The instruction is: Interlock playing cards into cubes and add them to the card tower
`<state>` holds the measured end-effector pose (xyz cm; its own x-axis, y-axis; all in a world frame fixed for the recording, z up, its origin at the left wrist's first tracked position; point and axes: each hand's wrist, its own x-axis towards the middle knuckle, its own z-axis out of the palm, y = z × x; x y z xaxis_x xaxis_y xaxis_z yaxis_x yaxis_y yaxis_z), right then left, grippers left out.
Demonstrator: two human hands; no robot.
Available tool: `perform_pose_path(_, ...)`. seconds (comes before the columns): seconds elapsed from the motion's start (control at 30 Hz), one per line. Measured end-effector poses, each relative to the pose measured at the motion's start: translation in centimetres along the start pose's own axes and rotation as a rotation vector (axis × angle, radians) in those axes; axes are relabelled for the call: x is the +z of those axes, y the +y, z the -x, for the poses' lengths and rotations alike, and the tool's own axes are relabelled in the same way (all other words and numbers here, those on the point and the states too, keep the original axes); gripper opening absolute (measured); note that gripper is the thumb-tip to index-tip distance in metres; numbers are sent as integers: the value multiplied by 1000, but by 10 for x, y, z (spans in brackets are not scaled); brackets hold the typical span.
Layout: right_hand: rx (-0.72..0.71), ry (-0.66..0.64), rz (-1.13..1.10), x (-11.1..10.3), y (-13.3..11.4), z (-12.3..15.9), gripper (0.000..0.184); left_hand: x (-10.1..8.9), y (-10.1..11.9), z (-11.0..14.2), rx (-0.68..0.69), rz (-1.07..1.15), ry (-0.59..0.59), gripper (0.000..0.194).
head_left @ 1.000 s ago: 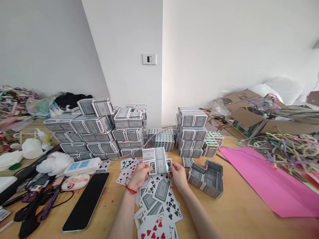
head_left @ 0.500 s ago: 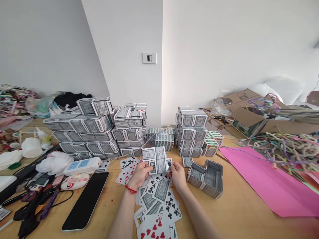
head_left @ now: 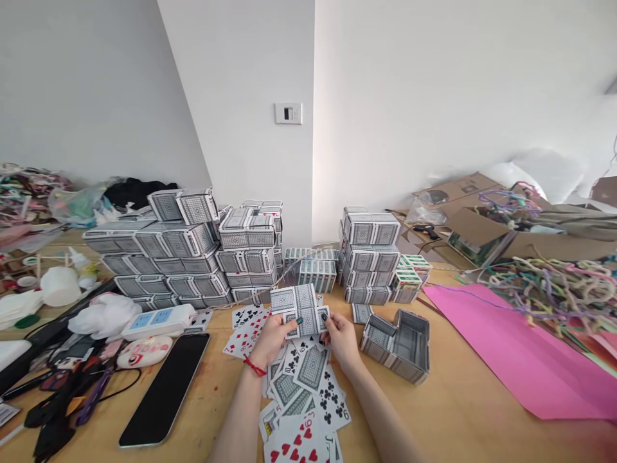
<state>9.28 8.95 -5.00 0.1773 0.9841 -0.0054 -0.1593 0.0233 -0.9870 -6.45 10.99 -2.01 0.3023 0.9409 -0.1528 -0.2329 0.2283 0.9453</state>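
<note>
Between both hands is a piece made of folded playing cards (head_left: 306, 312), its grey patterned backs facing up. My left hand (head_left: 276, 335), with a red string on the wrist, pinches its left side, thumb on top. On the right edge, my right hand (head_left: 339, 335) grips it between thumb and fingers. Loose playing cards (head_left: 308, 370) lie in a heap below the hands, some face up and some face down. To the right sits an open-topped box of cards (head_left: 400, 347). A small folded card piece (head_left: 361, 313) lies at that box's far left corner.
Stacked card blocks (head_left: 164, 247) stand at the back left, with more card blocks (head_left: 370, 257) at the back right. Card packs (head_left: 318, 273) sit between them. A phone (head_left: 166, 392) and white power strip (head_left: 159, 319) lie left; pink paper (head_left: 515, 354) and pipe cleaners (head_left: 549, 289) lie right.
The folded card piece has tilted slightly between my hands, and my left thumb shows more plainly on top of it. Everything else looks the same, apart from a tiny view shift.
</note>
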Motion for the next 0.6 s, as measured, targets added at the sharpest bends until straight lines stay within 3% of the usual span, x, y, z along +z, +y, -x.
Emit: perform_pose_path(0.6, 30, -12, 59, -1, -9, 2, 44, 0, -1, -1, 9, -27, 34, 32)
